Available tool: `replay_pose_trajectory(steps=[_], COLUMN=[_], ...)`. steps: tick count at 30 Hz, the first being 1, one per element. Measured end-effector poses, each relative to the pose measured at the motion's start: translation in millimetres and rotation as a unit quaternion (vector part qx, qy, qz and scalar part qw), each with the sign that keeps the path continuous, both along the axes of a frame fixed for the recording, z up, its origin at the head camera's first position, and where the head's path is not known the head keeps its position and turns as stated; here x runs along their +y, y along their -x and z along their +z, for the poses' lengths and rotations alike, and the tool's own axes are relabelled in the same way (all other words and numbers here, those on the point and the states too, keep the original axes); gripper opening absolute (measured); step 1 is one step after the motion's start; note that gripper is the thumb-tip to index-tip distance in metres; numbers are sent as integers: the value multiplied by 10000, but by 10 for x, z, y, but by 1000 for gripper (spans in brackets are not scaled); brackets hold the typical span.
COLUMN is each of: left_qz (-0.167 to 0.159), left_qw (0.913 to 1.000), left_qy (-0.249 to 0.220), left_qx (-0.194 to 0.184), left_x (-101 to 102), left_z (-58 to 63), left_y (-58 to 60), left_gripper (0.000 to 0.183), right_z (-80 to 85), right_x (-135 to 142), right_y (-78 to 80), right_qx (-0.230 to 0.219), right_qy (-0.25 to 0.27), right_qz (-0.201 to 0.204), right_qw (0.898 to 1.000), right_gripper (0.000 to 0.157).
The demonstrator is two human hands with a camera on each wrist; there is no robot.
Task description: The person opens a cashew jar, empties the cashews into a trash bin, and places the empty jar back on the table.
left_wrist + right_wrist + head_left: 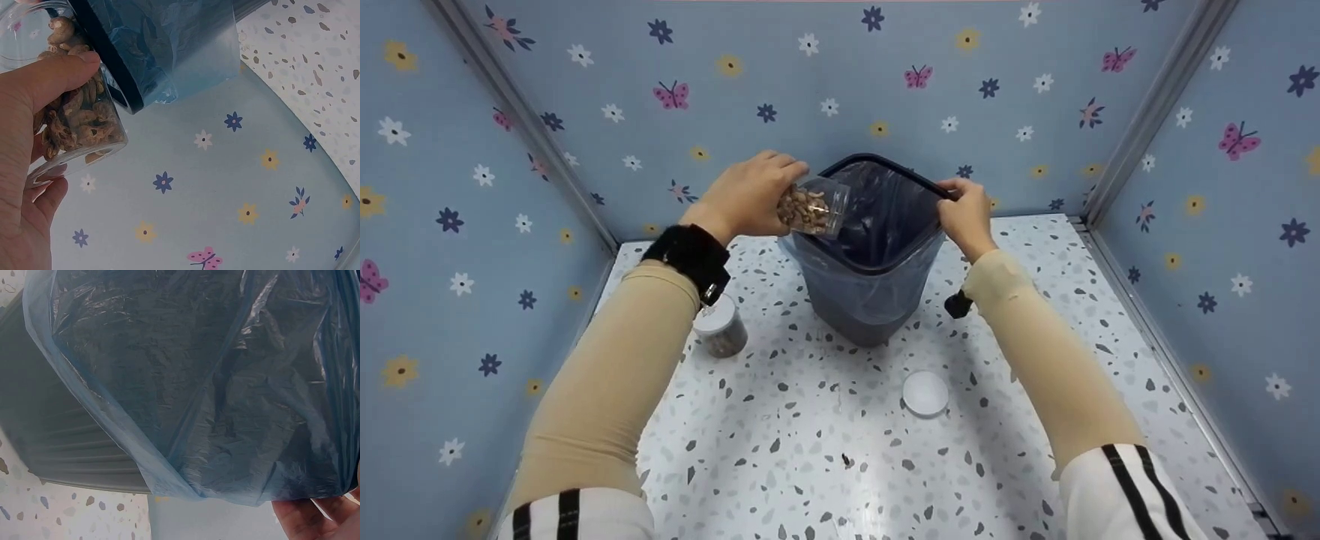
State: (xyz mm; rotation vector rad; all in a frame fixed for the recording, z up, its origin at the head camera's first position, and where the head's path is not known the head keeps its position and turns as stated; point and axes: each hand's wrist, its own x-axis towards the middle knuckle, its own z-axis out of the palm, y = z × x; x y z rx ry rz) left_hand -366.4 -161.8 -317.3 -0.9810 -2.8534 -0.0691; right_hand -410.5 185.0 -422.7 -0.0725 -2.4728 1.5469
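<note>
My left hand (754, 196) grips a clear jar (834, 206) holding brown, wrinkled dried pieces (808, 210). The jar lies tipped on its side, its mouth over the left rim of a grey trash bin (859, 319). In the left wrist view the thumb presses along the jar's wall, and the dried pieces (84, 121) fill much of it. A thin blue bin liner (877, 289) folds down over the bin's outside, under a dark rim ring (911, 174). My right hand (966, 214) pinches the right corner of the rim; in the right wrist view its fingertips show beside the liner (225, 410).
A second jar (721, 330) with a white lid stands on the speckled floor (780, 450), left of the bin. A loose white lid (925, 394) lies in front. Flower-patterned panels (825, 82) enclose the back and sides. A small dark bit (845, 460) lies nearer me.
</note>
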Motion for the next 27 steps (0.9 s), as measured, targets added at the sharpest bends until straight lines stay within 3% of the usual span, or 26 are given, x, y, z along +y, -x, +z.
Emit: replay_pose_trajectory(steps=[27], left_qz=[-144], left_qw=[9996], left_qy=[10], left_qx=[227], left_x=[6], left_z=[-1], left_y=[32], left_gripper=[80], right_z=[4], right_x=[-7], right_y=[-4], right_qx=[69], right_qy=[140], right_qz=[10], right_qw=[9999], right_gripper=[42])
